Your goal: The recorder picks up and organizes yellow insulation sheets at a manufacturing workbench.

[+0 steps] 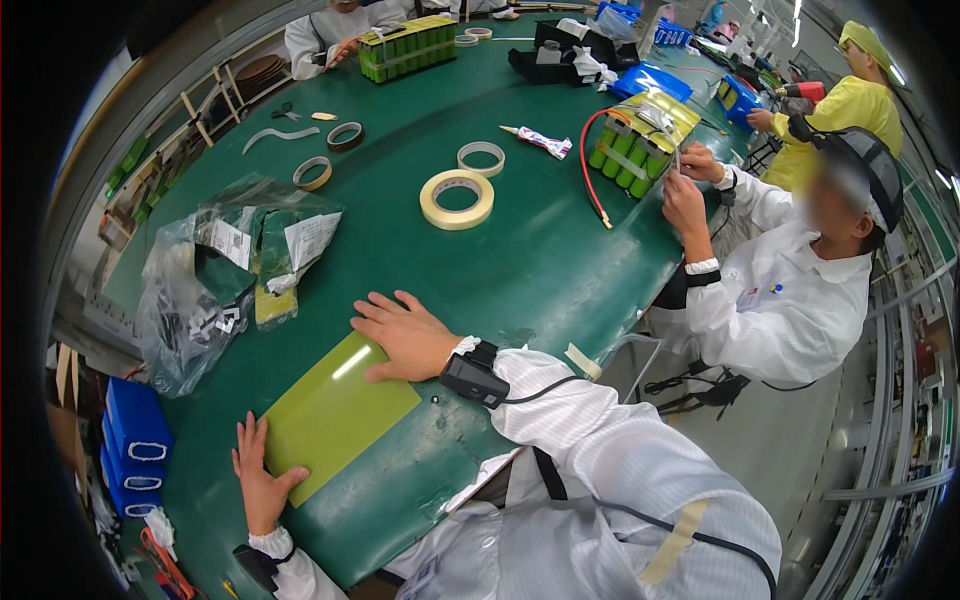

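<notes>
A flat, glossy yellow-green rectangular sheet (345, 415) lies on the green tabletop in front of me. At its left end rests my left hand (262, 475), fingers stretched out and the thumb apart, touching the sheet's edge. My right hand (408, 338) lies spread over the far right corner of the sheet, with its thumb on the surface. Neither hand grips anything. Beyond the sheet lies a clear plastic bag (190, 290) with labels and dark pieces inside.
Rolls of tape, including a wide cream roll (457, 200), lie mid-table near a glue tube (540, 141). At right, a co-worker's hands (690, 190) work at a green battery pack (635, 150) with a red cable (590, 165). Blue boxes (135, 440) stand at left.
</notes>
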Motion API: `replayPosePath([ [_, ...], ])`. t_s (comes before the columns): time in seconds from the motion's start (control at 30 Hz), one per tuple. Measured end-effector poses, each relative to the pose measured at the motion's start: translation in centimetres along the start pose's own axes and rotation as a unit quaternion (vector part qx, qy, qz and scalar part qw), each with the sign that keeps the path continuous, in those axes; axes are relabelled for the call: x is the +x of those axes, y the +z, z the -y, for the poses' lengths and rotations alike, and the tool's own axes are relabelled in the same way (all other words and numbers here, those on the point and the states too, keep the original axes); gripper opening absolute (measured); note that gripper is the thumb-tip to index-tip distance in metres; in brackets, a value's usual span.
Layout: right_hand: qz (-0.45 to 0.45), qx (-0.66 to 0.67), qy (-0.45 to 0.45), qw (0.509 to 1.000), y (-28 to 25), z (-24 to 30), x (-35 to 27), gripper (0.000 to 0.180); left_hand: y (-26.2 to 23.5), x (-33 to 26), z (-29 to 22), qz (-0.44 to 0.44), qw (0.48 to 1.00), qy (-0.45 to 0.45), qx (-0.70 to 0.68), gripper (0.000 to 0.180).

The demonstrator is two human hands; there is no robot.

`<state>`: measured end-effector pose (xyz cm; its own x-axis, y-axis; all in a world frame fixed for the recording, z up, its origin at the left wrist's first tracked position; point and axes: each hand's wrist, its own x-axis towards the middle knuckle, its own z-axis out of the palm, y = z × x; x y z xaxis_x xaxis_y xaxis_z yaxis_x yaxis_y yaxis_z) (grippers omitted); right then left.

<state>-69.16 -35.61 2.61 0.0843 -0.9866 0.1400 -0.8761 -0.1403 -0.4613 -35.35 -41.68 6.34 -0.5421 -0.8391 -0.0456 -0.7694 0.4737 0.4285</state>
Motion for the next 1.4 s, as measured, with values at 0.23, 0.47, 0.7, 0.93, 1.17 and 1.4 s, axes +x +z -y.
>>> replayPosePath([
  [0.23, -0.001, 0.001, 0.002, 1.0, -0.17, 0.03, -0.09, 0.078, -0.07, 0.09, -0.15, 0.003, 1.0, -0.001, -0.001, 0.096],
  [0.47, -0.013, 0.007, -0.005, 1.0, 0.13, -0.22, -0.11, 0.078, -0.14, 0.09, -0.19, 0.003, 1.0, 0.004, -0.001, 0.096],
  [0.7, -0.031, 0.013, -0.012, 0.999, 0.67, -0.47, 0.04, 0.078, -0.02, 0.19, -0.02, 0.003, 1.0, 0.0, 0.003, 0.097],
  [0.93, -0.011, 0.0, -0.005, 1.0, 0.1, -0.13, 0.03, 0.078, 0.1, 0.1, 0.33, -0.003, 1.0, 0.009, 0.006, 0.098],
  [1.17, -0.009, 0.0, -0.007, 1.0, 0.16, -0.32, 0.14, 0.079, 0.11, 0.25, 0.4, -0.003, 1.0, 0.009, 0.008, 0.099],
  [1.4, -0.002, -0.003, -0.004, 1.0, 0.01, -0.38, 0.13, 0.079, -0.11, 0.49, 0.22, 0.016, 1.0, 0.008, 0.018, 0.1],
])
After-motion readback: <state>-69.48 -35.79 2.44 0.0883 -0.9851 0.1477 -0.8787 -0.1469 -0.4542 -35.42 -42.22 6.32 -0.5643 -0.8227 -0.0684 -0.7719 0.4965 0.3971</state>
